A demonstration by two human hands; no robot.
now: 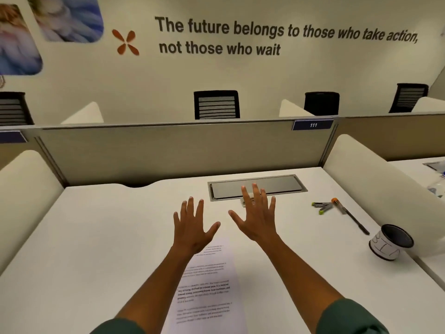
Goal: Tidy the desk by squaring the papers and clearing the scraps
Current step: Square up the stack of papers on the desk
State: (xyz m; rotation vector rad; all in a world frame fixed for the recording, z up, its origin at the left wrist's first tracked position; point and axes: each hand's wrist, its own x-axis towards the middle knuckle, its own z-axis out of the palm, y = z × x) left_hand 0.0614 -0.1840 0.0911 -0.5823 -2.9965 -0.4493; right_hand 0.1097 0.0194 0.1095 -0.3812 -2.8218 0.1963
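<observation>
A printed sheet of paper lies on the white desk, running from between my forearms toward the near edge. My left hand hovers over the paper's far end, fingers spread, holding nothing. My right hand is raised beside it, also spread and empty, its fingertips in front of the grey cable hatch. A small pale object lies on the desk behind my right hand, mostly hidden.
At the right lie a few binder clips with green tips, an orange-capped pen and a black-and-white cup. Beige partition panels wall the desk at the back and sides. Black chairs stand beyond.
</observation>
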